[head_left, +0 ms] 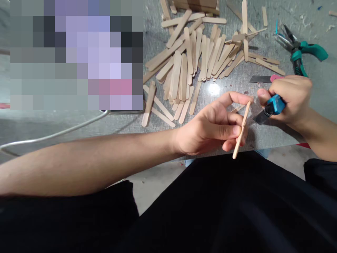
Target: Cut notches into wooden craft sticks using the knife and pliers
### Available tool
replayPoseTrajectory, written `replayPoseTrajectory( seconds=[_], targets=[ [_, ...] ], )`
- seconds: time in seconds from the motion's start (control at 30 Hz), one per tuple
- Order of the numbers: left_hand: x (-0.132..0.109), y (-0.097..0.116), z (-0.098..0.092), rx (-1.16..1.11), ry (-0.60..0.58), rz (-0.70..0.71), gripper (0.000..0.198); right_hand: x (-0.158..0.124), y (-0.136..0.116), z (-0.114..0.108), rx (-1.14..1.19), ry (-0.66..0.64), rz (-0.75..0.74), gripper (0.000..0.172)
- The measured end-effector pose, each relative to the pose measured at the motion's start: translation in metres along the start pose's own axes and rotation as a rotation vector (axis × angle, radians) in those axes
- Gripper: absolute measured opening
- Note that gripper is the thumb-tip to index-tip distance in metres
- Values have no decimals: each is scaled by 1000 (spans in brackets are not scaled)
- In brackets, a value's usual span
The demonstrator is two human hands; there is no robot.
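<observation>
Between the thumb and fingers of my left hand [218,121] is a wooden popsicle stick [240,131], tilted, with a small notch or bump on its edge near the middle. My right hand [292,96] is wrapped round a blue utility knife [277,104]. Its wide blade [260,116] points toward the stick, a short gap apart from it. Another popsicle stick [238,108] lies partly hidden behind my left fingers. Just beyond my right hand rests a second blade with a pink handle [275,78], partly covered by the hand.
A heap of popsicle sticks [184,66] spreads across the grey table [168,140]. Several sticks joined crosswise [240,37] stand at its right. Green-handled pliers [297,51] lie at the far right. A white cable [58,133] curves at left, below a blurred-out area.
</observation>
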State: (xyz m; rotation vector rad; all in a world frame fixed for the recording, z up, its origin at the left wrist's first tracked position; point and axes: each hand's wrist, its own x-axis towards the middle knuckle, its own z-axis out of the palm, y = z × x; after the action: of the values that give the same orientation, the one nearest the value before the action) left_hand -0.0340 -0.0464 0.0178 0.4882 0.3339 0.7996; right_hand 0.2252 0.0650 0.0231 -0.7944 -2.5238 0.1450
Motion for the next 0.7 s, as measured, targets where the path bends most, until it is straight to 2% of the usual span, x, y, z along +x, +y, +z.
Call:
replayPoseTrajectory(
  seconds=[0.07,0.17,0.23,0.3,0.33,0.47,0.6,0.7],
  targets=[
    [1,1,0,-53,17,-37,56,1,-1,4,74,93,-31,53],
    [4,1,-1,-114,1,-94,57,3,-9,4,203,150,41,44],
    [6,0,-1,-147,-3,-128,61,6,-16,2,311,126,62,27],
    [7,0,-2,-166,3,-153,63,8,-22,-3,450,30,0,9],
    [7,1,-1,-167,9,-163,61,9,-24,-5,520,-26,-34,7],
    [8,3,1,-171,26,-181,51,9,-28,-14,697,-167,-42,11],
    [10,3,0,-188,66,-203,55,9,-28,-18,831,-203,30,17],
    [10,0,-2,-32,82,-187,43,12,-29,-19,894,-185,174,32]
  ],
)
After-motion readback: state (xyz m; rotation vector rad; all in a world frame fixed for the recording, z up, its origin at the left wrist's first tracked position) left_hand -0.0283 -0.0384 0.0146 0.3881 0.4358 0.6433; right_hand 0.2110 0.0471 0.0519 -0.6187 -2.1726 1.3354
